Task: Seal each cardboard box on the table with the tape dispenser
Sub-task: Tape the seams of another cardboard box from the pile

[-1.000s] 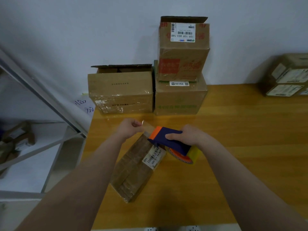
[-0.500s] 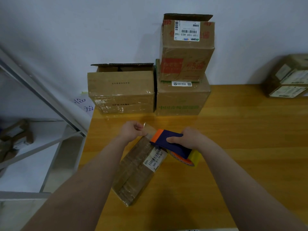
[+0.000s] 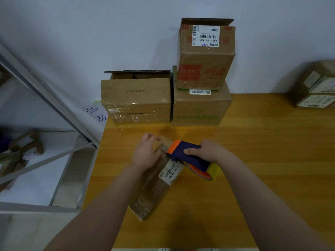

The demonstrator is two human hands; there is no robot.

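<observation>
Left hand (image 3: 146, 153): over the far end of the flat cardboard box (image 3: 154, 189), knuckles up, fingers curled in together. Fingertips blurred; they look to be pinching the free end of a clear strip of tape (image 3: 164, 142), but I can't be sure of the exact grip.

Right hand (image 3: 204, 151): wrapped round the tape dispenser (image 3: 188, 156), fingers close together over the top of the navy body, thumb on the near side. The dispenser's orange front end points at the left fingers and sits just beside them. The yellow tape roll (image 3: 213, 172) hangs at the rear, below the right wrist.

Strip of tape: runs from the orange end across to the left fingertips, above the box's far edge.

Flat cardboard box: lies at an angle on the wooden table (image 3: 262, 160), far end under the left fingers, near end reaching back beneath the left forearm. Surface glossy with film. White barcode label (image 3: 171, 172) on its right side, directly under the dispenser body and the right thumb.

Beyond both sets of fingers, against the wall:
- open-topped box (image 3: 136, 100), flaps up
- touching its right side, a box with green print (image 3: 199, 109)
- on top of that one, a taller box (image 3: 204, 58) with a shipping label and one flap up

Far right of the right hand: more labelled boxes (image 3: 315, 87) at the table's back edge.

Left of the left hand, off the table: metal shelving (image 3: 45, 98), and a handwritten paper note (image 3: 97, 115) by the table corner.
</observation>
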